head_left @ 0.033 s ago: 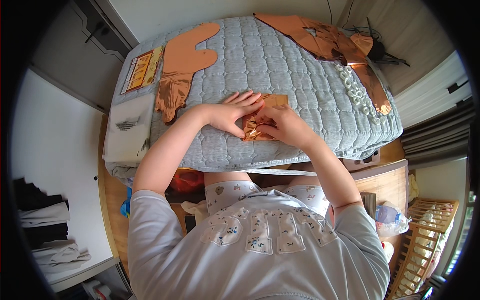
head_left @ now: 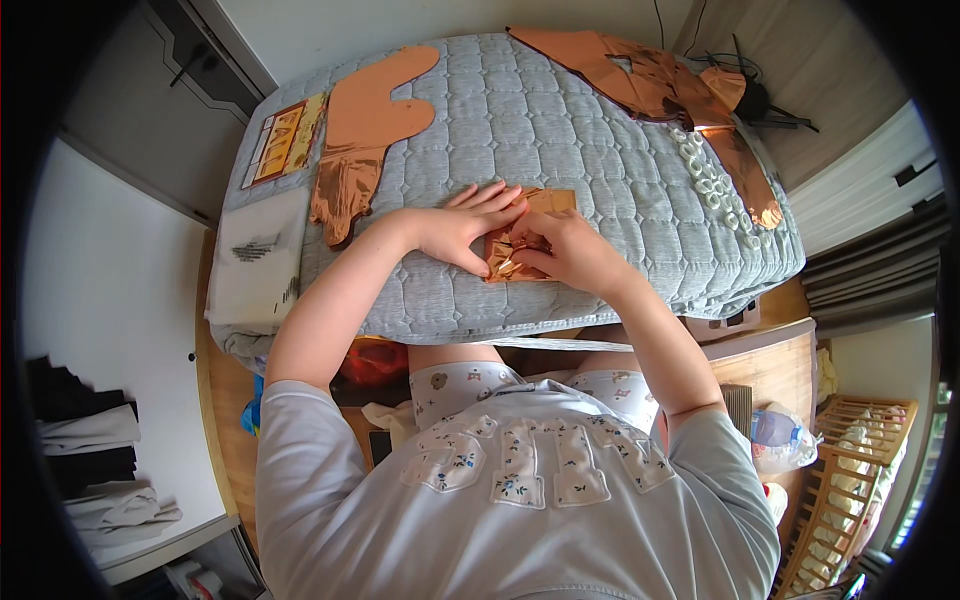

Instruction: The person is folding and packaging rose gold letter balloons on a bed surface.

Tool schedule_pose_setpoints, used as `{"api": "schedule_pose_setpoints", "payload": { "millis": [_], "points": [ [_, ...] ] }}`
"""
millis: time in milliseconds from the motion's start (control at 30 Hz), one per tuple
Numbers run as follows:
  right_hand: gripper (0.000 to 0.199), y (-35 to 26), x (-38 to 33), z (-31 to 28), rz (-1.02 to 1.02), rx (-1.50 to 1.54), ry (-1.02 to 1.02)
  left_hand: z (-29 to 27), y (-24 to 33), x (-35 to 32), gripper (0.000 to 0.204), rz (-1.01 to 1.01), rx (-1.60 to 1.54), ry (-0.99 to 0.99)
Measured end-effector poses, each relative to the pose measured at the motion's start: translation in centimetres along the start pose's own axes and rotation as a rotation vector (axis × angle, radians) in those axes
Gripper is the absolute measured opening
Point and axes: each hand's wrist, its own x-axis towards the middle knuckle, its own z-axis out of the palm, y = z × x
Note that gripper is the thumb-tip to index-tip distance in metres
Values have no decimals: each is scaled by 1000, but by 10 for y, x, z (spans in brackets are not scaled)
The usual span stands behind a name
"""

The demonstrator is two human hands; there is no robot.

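Observation:
A folded copper-coloured foil balloon [head_left: 552, 199] lies on the quilted mattress in front of me, square in outline and crinkled near my fingers. My left hand [head_left: 468, 228] rests on its left edge, fingers stretched out and thumb spread below. From the right, my right hand [head_left: 572, 250] pinches the crinkled foil, with its fingers curled in. Its fingertips are partly hidden. Farther left lies a flat, unfolded copper foil balloon [head_left: 372, 105]. At the far right stretches another large copper foil balloon [head_left: 640, 85], partly crumpled.
Several small white rings [head_left: 712, 185] lie along the mattress's right side. A printed package [head_left: 284, 140] and a translucent white bag [head_left: 255, 265] are at the left. A black object with prongs [head_left: 765, 105] stands beyond the right edge. A wooden crib [head_left: 850, 480] is at lower right.

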Motion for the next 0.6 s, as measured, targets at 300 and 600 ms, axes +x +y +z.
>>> {"api": "schedule_pose_setpoints", "payload": {
  "millis": [300,600],
  "points": [
    [15,0,3,-10,51,107,-164,3,1,-1,126,-14,49,19],
    [14,-6,-6,3,-263,-187,-56,4,3,0,125,-24,51,30]
  ]
}}
